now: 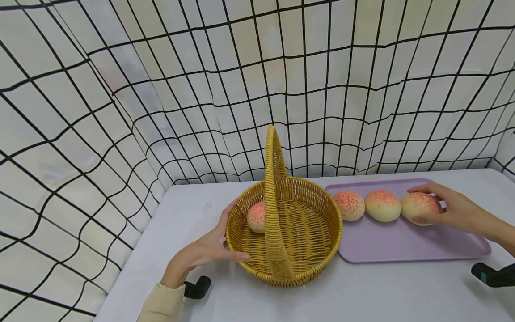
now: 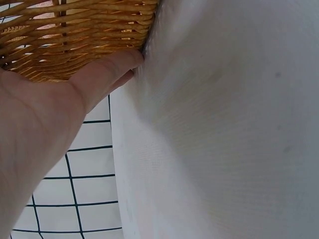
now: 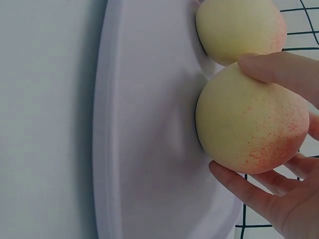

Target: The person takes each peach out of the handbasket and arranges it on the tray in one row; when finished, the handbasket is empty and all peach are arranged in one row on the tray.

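Observation:
A round wicker basket (image 1: 314, 232) with a tall arched handle stands mid-table, with one peach (image 1: 255, 218) inside at its left. My left hand (image 1: 207, 246) holds the basket's left side, thumb at the front rim and fingers around the outer wall. In the left wrist view, fingers (image 2: 107, 72) lie along the woven wall low by the table. On the purple tray (image 1: 386, 246) three yellow-and-red peaches sit in a row. My right hand (image 1: 452, 208) grips the rightmost peach (image 3: 251, 119) between thumb and fingers. The middle peach (image 1: 383, 205) sits right beside it, then the left peach (image 1: 349, 205).
A white cloth covers the table (image 1: 265, 304). Behind and to the left rises a white wall with black grid netting (image 1: 241, 103). The basket's handle (image 1: 272, 188) arches high over its middle. Black wrist devices (image 1: 197, 287) show near both forearms.

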A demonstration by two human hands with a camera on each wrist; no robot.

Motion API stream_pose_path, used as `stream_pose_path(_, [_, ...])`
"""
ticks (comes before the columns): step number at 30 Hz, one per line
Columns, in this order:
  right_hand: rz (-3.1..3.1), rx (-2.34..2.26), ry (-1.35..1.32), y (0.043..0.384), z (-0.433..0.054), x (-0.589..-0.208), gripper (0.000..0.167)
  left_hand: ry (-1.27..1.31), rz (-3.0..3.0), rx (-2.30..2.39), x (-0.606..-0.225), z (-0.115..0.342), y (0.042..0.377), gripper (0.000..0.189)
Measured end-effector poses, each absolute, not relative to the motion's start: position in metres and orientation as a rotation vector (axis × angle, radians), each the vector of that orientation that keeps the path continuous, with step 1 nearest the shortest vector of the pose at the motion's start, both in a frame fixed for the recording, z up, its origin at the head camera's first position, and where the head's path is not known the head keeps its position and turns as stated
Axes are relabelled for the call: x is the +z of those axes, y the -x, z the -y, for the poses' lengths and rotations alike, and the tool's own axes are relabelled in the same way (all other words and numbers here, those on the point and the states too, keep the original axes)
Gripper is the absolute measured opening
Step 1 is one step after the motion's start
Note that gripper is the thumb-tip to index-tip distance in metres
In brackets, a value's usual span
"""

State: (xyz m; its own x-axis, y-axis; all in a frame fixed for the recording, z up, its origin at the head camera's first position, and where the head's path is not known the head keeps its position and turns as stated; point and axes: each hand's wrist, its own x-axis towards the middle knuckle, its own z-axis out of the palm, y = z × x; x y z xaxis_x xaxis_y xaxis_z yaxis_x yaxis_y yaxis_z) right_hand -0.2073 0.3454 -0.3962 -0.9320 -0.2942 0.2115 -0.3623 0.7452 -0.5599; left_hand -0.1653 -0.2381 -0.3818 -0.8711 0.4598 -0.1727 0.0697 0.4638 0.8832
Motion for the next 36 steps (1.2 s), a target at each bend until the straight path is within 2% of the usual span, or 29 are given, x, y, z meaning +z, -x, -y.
stream_pose_path(21, [2.875,0.913,-0.586,0.215,-0.351,-0.396,0.070,-0.462,-2.339,1.366,-0.382,0.239,0.165,0.139])
stream_pose_path(26, [2.854,0.902,-0.635,0.222,-0.348,-0.381,0.070,-0.456,-2.355,1.348,-0.381,0.239,0.165,0.139])
stream_pose_path(31, [2.724,0.934,-0.811,0.221,-0.318,-0.352,0.064,-0.449,-2.356,1.348,-0.382,0.239,0.163,0.139])
stream_pose_path(36, [2.619,0.941,-1.060,0.213,-0.253,-0.321,0.058,-0.446,-2.353,1.350,-0.382,0.239,0.163,0.138])
